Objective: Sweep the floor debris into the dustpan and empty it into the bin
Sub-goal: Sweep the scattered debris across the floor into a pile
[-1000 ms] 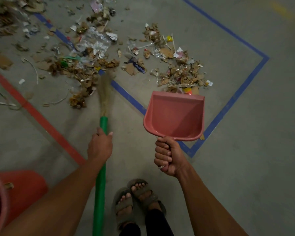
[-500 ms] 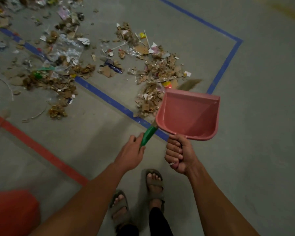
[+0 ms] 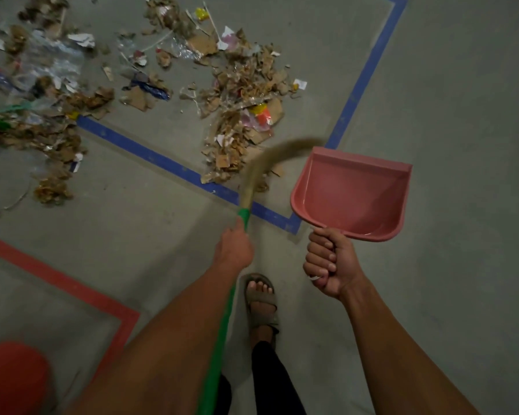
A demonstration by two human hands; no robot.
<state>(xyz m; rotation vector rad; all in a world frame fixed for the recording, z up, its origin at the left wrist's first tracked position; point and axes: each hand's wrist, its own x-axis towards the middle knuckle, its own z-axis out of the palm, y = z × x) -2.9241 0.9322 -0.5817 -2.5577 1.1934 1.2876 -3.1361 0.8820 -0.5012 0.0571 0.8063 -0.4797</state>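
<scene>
The green broom (image 3: 222, 324) is gripped by the left hand (image 3: 234, 250), its blurred bristles (image 3: 270, 157) curved beside the debris (image 3: 240, 115) on the floor. The empty pink dustpan (image 3: 351, 193) is clasped by its handle in the right hand (image 3: 327, 265), just right of the bristles. A red bin (image 3: 12, 378) is seen at lower left.

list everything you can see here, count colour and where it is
dustpan: one, pink, held at centre right, nothing in it
broom: one, green handle, tan bristles blurred, centre, at the near edge of the litter
debris: many scraps, mostly brown card with clear plastic and bits of yellow, red and white, strewn over the upper left and centre floor
blue tape: lines on the grey floor, running under the litter and up the right
red tape: lines, lower left
bin: one, red, bottom left corner, partly out of frame
left hand: grips the broom handle
right hand: grips the dustpan handle
foot: one in a grey sandal, bottom centre
</scene>
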